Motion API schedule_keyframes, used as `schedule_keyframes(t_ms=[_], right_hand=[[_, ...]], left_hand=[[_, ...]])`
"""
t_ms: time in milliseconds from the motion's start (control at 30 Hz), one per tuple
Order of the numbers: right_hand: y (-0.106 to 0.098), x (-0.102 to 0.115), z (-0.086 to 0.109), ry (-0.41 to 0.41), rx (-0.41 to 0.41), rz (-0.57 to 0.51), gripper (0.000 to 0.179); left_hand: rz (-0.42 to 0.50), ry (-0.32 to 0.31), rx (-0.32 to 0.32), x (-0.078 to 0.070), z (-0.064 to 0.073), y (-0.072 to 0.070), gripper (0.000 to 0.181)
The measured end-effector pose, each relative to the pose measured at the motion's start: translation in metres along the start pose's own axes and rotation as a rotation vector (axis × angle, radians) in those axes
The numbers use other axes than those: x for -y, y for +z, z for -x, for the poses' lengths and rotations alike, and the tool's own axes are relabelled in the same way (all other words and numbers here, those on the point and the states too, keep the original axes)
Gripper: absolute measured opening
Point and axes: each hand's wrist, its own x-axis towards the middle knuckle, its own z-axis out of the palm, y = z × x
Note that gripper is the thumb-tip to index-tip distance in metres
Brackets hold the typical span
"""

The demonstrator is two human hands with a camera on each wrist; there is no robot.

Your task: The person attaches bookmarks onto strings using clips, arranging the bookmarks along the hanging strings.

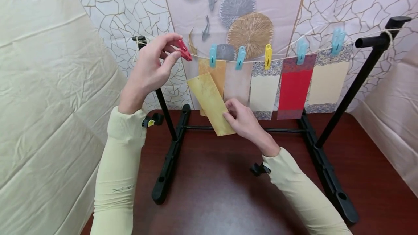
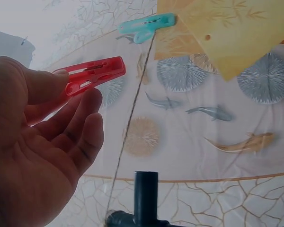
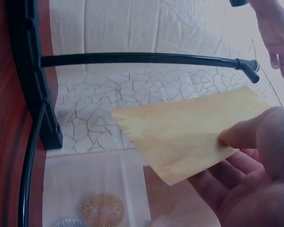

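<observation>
My left hand (image 1: 153, 66) pinches a red clothespin (image 1: 184, 50) near the left end of a string (image 1: 254, 61). In the left wrist view the red clothespin (image 2: 97, 73) sits between thumb and fingers, beside the string (image 2: 132, 111). Lower down, my right hand (image 1: 245, 120) pinches a yellow paper card (image 1: 210, 104) by its right edge, thumb on its face. The card tilts, its small-holed end up and to the left. It overlaps an orange card (image 1: 213, 69) that hangs from a blue clothespin (image 1: 213, 55).
Pinned along the string are a pinkish card (image 1: 238, 82), two cream cards with patterned ends and a red card (image 1: 297, 88), held by blue and yellow clothespins (image 1: 268, 56). A black stand (image 1: 351, 93) carries the string over a dark wood table (image 1: 222, 184).
</observation>
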Motion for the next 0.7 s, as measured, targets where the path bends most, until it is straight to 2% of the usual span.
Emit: schedule_keyframes(t_ms=[300,467,700], right_hand=[[0.017,0.011,-0.019,-0.001,-0.063,-0.199,0.017],[0.028,0.017,-0.027,0.010,-0.067,-0.302,0.016],[0.043,0.027,-0.035,0.043,-0.048,-0.405,0.019]], left_hand=[[-0.061,-0.048,0.069,-0.013,-0.017,-0.008,0.032],[-0.085,-0.058,0.116,-0.013,-0.026,-0.011,0.031],[-0.110,-0.072,0.150,-0.012,-0.032,-0.014,0.029]])
